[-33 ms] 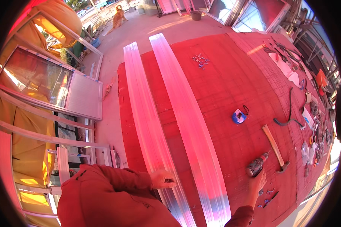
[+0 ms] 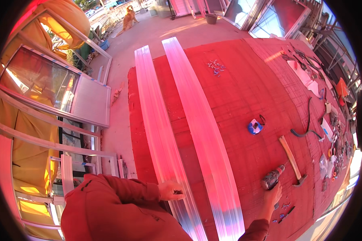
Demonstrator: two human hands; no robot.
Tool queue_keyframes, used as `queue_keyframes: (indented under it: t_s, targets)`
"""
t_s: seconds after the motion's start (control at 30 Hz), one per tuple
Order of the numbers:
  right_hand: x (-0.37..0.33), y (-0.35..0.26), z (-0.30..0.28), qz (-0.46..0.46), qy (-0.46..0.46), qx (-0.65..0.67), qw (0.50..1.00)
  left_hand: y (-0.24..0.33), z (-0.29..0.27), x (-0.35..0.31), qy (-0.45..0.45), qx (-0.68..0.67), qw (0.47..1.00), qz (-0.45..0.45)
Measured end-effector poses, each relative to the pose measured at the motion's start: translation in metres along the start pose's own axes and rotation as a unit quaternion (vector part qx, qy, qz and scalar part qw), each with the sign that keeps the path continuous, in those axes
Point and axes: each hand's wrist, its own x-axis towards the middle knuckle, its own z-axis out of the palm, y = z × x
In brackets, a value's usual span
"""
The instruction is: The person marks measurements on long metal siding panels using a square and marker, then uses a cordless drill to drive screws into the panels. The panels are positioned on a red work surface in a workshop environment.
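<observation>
Two long metal profiles lie side by side on a red-covered table (image 2: 245, 160), a left one (image 2: 157, 120) and a right one (image 2: 201, 124). My left hand (image 2: 171, 190) is over the near part of the left profile, its fingers curled in; what they hold, if anything, I cannot make out. To the right of the profiles, my right hand (image 2: 274, 194) is wrapped round the handle of a cordless drill (image 2: 271, 179), whose front points up and to the right. Beside the drill lies a hammer (image 2: 290, 156) with a wooden handle. Small screws (image 2: 286, 206) are scattered near my right wrist.
Farther up the table are a blue-and-white tape measure (image 2: 254, 127) and a pile of small fasteners (image 2: 216, 68). Tools and scraps crowd the right edge, near a black strip (image 2: 308, 116). Framed panels (image 2: 48, 82) stand at the left. A dog (image 2: 128, 19) sits far back.
The whole view has shifted slightly, with far things now a little lower and to the right. Both hands, the drill and the profiles keep their places relative to each other.
</observation>
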Motion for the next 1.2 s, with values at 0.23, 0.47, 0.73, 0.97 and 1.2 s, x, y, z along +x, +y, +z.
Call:
queue_keyframes:
  t_s: [0.23,0.47,0.73,0.97,1.2]
  targets:
    - [-0.108,0.002,0.008,-0.030,-0.061,0.530,0.845,0.004,-0.012,-0.012,0.085,-0.054,0.994,0.048]
    - [-0.337,-0.033,0.012,0.041,-0.101,0.616,0.780,-0.017,-0.025,-0.056,-0.054,0.022,0.998,-0.003]
    - [-0.493,-0.061,-0.004,-0.133,-0.033,0.487,0.863,-0.209,-0.063,-0.255,-0.153,0.061,0.839,-0.519]
    - [-0.530,-0.111,-0.028,-0.097,-0.095,0.553,0.822,-0.219,-0.091,-0.355,-0.256,0.201,0.788,-0.523]
    - [-0.567,-0.080,-0.008,-0.037,-0.106,0.509,0.853,-0.194,-0.067,-0.264,-0.302,0.431,0.792,-0.308]
